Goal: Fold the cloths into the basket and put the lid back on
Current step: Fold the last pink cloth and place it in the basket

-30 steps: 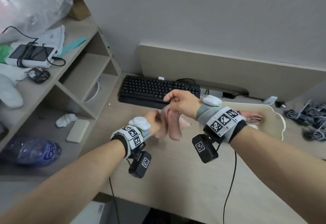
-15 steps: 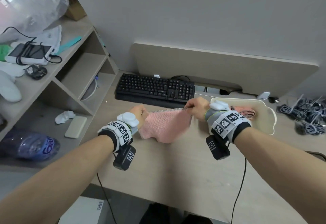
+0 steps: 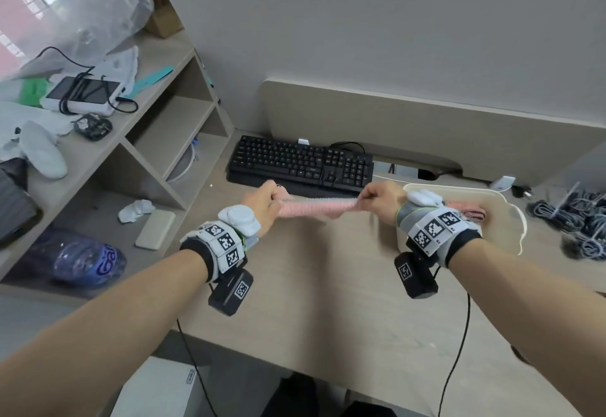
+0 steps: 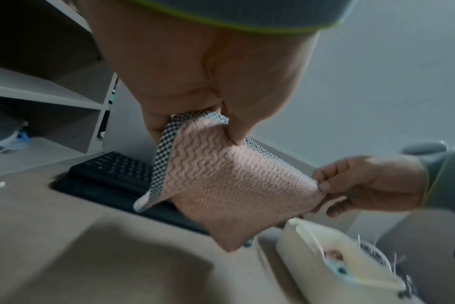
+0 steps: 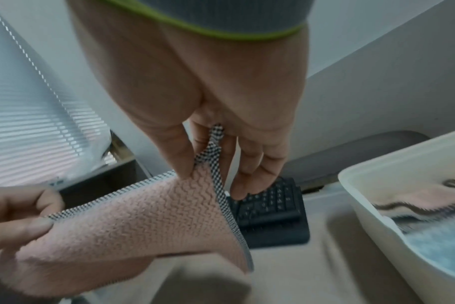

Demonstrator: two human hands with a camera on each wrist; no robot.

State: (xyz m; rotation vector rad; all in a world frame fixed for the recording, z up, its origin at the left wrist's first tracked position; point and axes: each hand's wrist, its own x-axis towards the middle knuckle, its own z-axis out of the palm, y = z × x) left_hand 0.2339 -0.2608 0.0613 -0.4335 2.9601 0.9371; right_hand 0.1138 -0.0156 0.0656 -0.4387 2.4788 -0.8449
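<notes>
Head view: left hand [image 3: 262, 200] and right hand [image 3: 380, 200] each pinch one end of a pink cloth [image 3: 314, 208], stretched taut between them in the air above the desk [image 3: 328, 302], in front of the black keyboard [image 3: 301, 164]. The cream basket [image 3: 511, 219] sits on the desk just right of the right hand, lidless, with pink fabric already inside. No lid can be made out in this view.

Left wrist view: left thumb and fingers [image 4: 237, 131] are clamped on a top corner of the cloth [image 4: 231, 185], right at its black-and-white checked edging. The right hand [image 4: 369, 183] pinches the opposite corner. The lower part hangs free and sags. The basket [image 4: 312, 236] lies below to the right.

Right wrist view: right thumb and forefinger [image 5: 179, 156] nip the checked hem; the other fingers are loosely extended, holding nothing. The left hand [image 5: 21, 214] grips the far corner. The basket [image 5: 377, 197] holds folded pink and bluish cloths.

Handling judgement: the cloth looks light, limp and wavy-textured, likely not slippery, not fragile. It keeps shape only under tension, so the corners along the hem seem the best hold; bringing corner to corner should make the fold.
</notes>
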